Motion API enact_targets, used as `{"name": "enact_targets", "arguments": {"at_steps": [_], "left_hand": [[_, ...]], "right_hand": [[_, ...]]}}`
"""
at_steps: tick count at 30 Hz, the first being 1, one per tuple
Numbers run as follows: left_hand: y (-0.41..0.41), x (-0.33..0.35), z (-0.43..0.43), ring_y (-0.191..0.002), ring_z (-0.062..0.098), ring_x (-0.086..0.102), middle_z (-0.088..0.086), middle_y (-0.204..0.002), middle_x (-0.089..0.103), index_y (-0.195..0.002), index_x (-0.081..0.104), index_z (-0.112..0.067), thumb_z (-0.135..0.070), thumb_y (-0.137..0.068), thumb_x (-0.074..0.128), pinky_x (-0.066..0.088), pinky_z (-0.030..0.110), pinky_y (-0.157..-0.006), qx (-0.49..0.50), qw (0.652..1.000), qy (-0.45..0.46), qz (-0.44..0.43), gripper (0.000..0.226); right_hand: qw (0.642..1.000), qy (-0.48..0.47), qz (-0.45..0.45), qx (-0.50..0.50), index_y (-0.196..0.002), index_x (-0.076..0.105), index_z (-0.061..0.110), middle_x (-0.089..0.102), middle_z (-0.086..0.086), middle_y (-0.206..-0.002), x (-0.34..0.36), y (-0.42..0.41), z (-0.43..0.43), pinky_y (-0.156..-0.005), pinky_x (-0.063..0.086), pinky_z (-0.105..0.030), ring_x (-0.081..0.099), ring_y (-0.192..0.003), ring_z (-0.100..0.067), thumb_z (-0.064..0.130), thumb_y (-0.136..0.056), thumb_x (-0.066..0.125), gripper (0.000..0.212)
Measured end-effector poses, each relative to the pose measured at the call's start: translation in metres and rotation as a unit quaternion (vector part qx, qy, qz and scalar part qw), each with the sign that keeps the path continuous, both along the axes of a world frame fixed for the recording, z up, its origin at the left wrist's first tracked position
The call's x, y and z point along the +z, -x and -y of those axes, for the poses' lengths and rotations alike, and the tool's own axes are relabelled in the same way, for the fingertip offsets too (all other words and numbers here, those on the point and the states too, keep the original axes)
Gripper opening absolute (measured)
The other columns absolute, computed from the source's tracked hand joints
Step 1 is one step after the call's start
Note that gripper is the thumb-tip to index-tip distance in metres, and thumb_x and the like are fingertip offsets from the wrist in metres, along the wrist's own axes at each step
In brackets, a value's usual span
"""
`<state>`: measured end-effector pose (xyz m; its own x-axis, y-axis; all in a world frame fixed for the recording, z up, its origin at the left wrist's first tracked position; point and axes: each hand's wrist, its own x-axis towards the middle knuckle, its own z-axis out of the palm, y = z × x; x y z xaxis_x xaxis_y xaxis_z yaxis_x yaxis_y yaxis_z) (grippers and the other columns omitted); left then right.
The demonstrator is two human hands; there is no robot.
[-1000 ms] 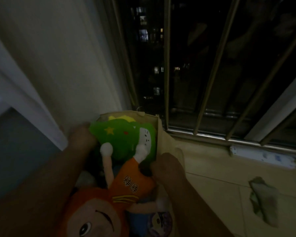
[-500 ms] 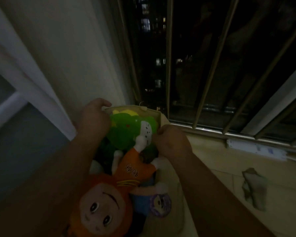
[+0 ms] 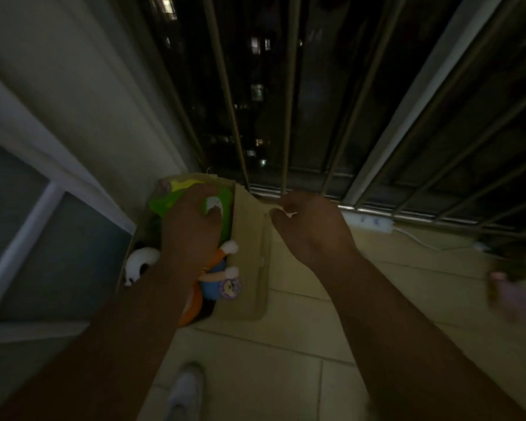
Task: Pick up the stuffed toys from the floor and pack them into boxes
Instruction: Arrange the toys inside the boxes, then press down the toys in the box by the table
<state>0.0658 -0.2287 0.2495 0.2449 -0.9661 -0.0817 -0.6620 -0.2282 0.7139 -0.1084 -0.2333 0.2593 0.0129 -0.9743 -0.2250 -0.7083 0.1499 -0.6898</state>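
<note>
An open cardboard box (image 3: 249, 281) stands on the tiled floor in the corner under the barred window. It holds a green stuffed toy (image 3: 164, 202), an orange doll with blue trousers (image 3: 216, 284) and a white toy (image 3: 140, 262). My left hand (image 3: 192, 229) lies on top of the green toy, with thumb and fingers curled round its white part. My right hand (image 3: 310, 229) pinches the upper corner of the box's right flap (image 3: 252, 232), which is folded outward. My left forearm hides most of the doll.
A white power strip (image 3: 368, 221) with its cable lies along the window sill at the right. A blurred pink object (image 3: 510, 293) sits at the far right. A white shoe (image 3: 186, 387) is on the tiles below. A glass door frame (image 3: 22, 238) bounds the left.
My left hand has moved from the box's left edge onto the green toy. My right hand has left the toys and taken the flap's corner. The camera has pulled back and up.
</note>
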Motion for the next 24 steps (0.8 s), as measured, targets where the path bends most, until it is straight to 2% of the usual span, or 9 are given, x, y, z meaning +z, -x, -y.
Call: {"name": "enact_targets", "arguments": {"at_steps": [1,2,4,6,10,15,19,22,24], "left_hand": [[0.012,0.019,-0.005,-0.105,0.009,0.049,-0.002,-0.119,0.055,-0.124,0.055,-0.016,-0.006,-0.091,0.056,0.036,0.013,-0.088,0.000,1.000,-0.002,-0.004,0.035],[0.024,0.039,-0.011,-0.100,0.006,0.046,-0.006,-0.113,0.052,-0.125,0.055,-0.017,-0.007,-0.092,0.054,0.033,0.008,-0.076,0.005,1.000,-0.012,-0.016,0.034],[0.043,0.079,-0.021,-0.095,0.006,0.046,-0.006,-0.111,0.052,-0.126,0.055,-0.019,-0.006,-0.092,0.052,0.034,0.009,-0.063,0.010,0.999,-0.032,-0.042,0.037],[0.058,0.120,-0.034,-0.097,0.007,0.049,-0.001,-0.118,0.057,-0.127,0.055,-0.018,-0.004,-0.088,0.055,0.036,0.014,-0.071,0.001,0.998,-0.039,-0.057,0.041],[0.084,0.216,-0.076,-0.109,0.015,0.055,0.000,-0.121,0.059,-0.123,0.057,-0.019,-0.003,-0.083,0.057,0.040,0.022,-0.087,0.004,0.996,-0.032,-0.087,0.043],[0.100,0.330,-0.141,-0.103,0.006,0.049,-0.009,-0.116,0.055,-0.123,0.057,-0.022,-0.002,-0.087,0.049,0.038,0.021,-0.083,-0.003,0.997,-0.017,-0.077,0.042],[0.102,0.390,-0.190,-0.101,0.006,0.051,-0.009,-0.112,0.055,-0.120,0.057,-0.022,0.000,-0.086,0.050,0.038,0.020,-0.083,-0.022,0.995,0.001,-0.094,0.042],[0.102,0.423,-0.229,-0.103,0.004,0.051,-0.010,-0.110,0.055,-0.120,0.058,-0.020,0.003,-0.084,0.052,0.040,0.021,-0.086,-0.039,0.994,0.020,-0.103,0.043],[0.101,0.440,-0.262,-0.106,0.005,0.050,-0.010,-0.113,0.055,-0.119,0.058,-0.020,0.003,-0.084,0.053,0.041,0.024,-0.093,-0.058,0.991,0.032,-0.115,0.043]], "right_hand": [[1.000,0.008,-0.003,-0.003,-0.121,0.062,0.023,0.065,0.003,-0.120,0.020,0.012,-0.004,-0.091,0.045,-0.023,0.060,-0.108,-0.014,0.037,-0.089,0.058,0.035],[1.000,0.013,-0.005,-0.007,-0.119,0.064,0.023,0.066,0.003,-0.119,0.042,0.023,-0.009,-0.091,0.046,-0.024,0.060,-0.108,-0.015,0.036,-0.089,0.059,0.033],[1.000,0.011,-0.012,-0.003,-0.119,0.064,0.024,0.066,0.004,-0.117,0.085,0.042,-0.022,-0.087,0.043,-0.019,0.060,-0.108,-0.014,0.034,-0.088,0.059,0.033],[1.000,0.007,-0.028,0.000,-0.121,0.063,0.025,0.066,0.006,-0.119,0.131,0.059,-0.040,-0.084,0.038,-0.016,0.059,-0.111,-0.013,0.035,-0.089,0.058,0.034],[0.999,0.028,-0.039,-0.010,-0.113,0.067,0.026,0.069,0.004,-0.113,0.221,0.087,-0.085,-0.084,0.041,-0.019,0.062,-0.107,-0.015,0.032,-0.087,0.060,0.028],[0.998,0.010,-0.026,-0.062,-0.107,0.067,0.030,0.069,0.006,-0.106,0.322,0.104,-0.144,-0.088,0.051,-0.035,0.063,-0.100,-0.016,0.042,-0.085,0.059,0.027],[0.997,0.018,-0.048,-0.055,-0.107,0.067,0.028,0.069,0.005,-0.104,0.387,0.104,-0.191,-0.078,0.045,-0.024,0.062,-0.098,-0.015,0.042,-0.087,0.058,0.026],[0.995,0.036,-0.067,-0.058,-0.111,0.064,0.030,0.067,0.007,-0.105,0.422,0.102,-0.239,-0.073,0.042,-0.024,0.061,-0.096,-0.013,0.046,-0.086,0.057,0.031],[0.994,0.040,-0.078,-0.064,-0.112,0.063,0.032,0.067,0.008,-0.105,0.438,0.097,-0.277,-0.076,0.048,-0.027,0.061,-0.098,-0.014,0.049,-0.085,0.056,0.032]]}}
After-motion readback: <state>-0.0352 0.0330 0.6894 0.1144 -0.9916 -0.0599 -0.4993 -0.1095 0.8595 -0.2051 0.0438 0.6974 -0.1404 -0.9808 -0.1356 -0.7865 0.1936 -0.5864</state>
